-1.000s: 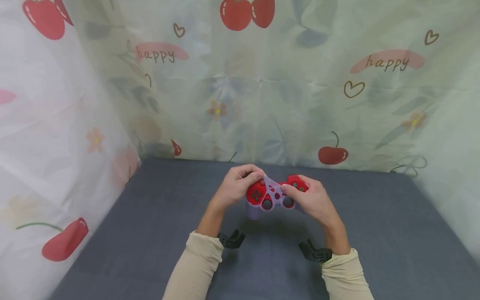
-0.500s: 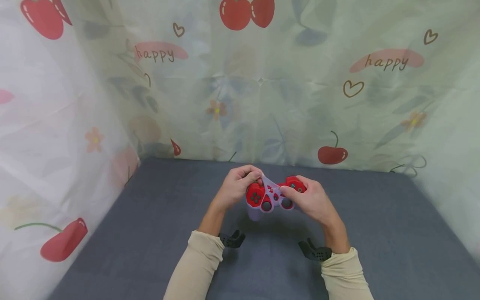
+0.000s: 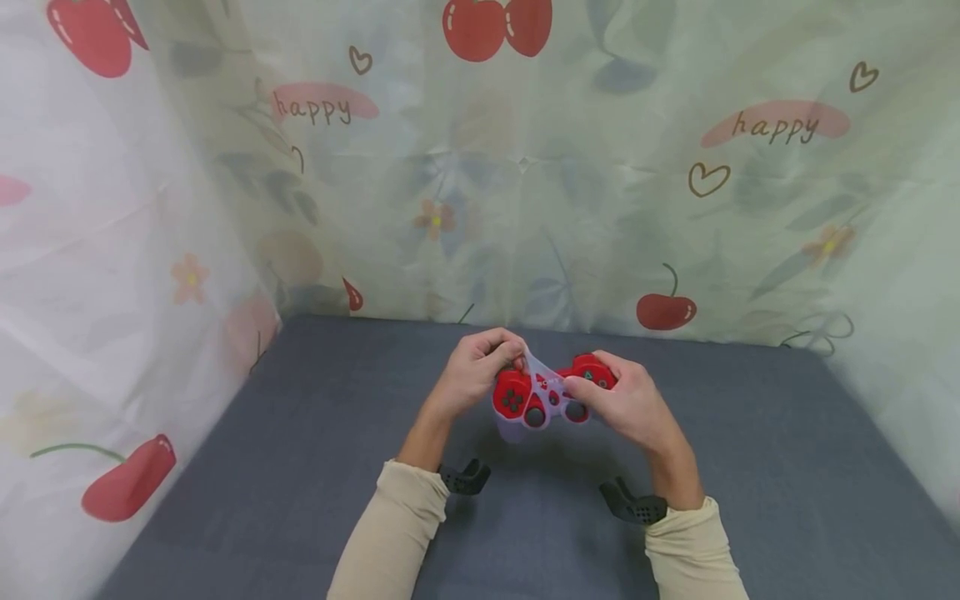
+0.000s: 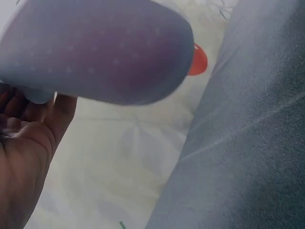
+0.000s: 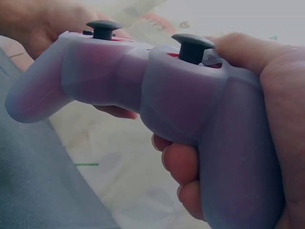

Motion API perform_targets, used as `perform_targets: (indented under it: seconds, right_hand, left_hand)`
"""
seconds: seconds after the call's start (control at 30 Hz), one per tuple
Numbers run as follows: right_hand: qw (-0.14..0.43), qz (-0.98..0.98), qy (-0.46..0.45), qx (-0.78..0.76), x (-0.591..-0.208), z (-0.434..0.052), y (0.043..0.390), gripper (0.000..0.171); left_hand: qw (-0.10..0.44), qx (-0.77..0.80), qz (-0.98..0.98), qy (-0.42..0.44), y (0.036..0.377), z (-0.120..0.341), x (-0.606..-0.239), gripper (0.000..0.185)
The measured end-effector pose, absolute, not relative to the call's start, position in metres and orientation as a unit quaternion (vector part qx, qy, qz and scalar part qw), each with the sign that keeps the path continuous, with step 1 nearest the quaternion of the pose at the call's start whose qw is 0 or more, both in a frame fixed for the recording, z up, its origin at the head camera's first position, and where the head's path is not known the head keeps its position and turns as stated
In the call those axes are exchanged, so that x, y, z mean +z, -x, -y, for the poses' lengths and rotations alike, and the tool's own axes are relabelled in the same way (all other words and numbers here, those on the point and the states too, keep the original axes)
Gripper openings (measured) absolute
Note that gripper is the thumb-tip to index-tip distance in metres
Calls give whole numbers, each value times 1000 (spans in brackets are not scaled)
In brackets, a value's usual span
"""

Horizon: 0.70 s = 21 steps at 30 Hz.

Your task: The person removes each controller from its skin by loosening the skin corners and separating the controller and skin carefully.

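Observation:
A red game controller (image 3: 512, 393) is held over the table inside a translucent purple silicone cover (image 3: 536, 365). My left hand (image 3: 472, 371) pinches the cover's upper edge, and the material stretches up from the middle of the controller to those fingertips. Red casing shows bare on the left and right button areas. My right hand (image 3: 630, 402) grips the right side, thumb on the front and fingers wrapped beneath the covered handle (image 5: 238, 152). Both black thumbsticks (image 5: 192, 50) poke through the cover. In the left wrist view the covered left handle (image 4: 114, 52) hangs free, its surface dotted.
Dark grey cloth (image 3: 300, 467) covers the tabletop below. Behind and at the sides hangs a pale curtain (image 3: 495, 242) printed with cherries and flowers. A black wrist mount (image 3: 465, 477) is on the left wrist and a similar mount (image 3: 633, 504) on the right.
The controller has tipped down slightly away from my left fingertips, and the pinched part of the cover is stretched a little longer. Both hands keep nearly the same places.

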State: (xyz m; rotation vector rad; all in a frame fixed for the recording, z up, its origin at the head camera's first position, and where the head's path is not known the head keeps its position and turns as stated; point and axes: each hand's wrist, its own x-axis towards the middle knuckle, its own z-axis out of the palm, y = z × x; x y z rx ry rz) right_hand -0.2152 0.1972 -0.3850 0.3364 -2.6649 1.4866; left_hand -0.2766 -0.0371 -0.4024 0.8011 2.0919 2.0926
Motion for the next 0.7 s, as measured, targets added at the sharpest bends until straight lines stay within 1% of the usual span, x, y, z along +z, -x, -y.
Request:
perform_targets:
  seconds: [0.33,0.6,0.7]
  right_hand:
    - [54,856,-137,495,-377,-198,209,28]
    - [58,857,-131,495,-376,-201,206,27]
    - [57,857,-127,496,-376,-202,206,27]
  left_hand:
    - [20,646,-707,-287,275,43,-398,17]
    - [30,632,-719,-287,274,44,-397,19]
    - [22,628,-723,-285,274,45,-396,18]
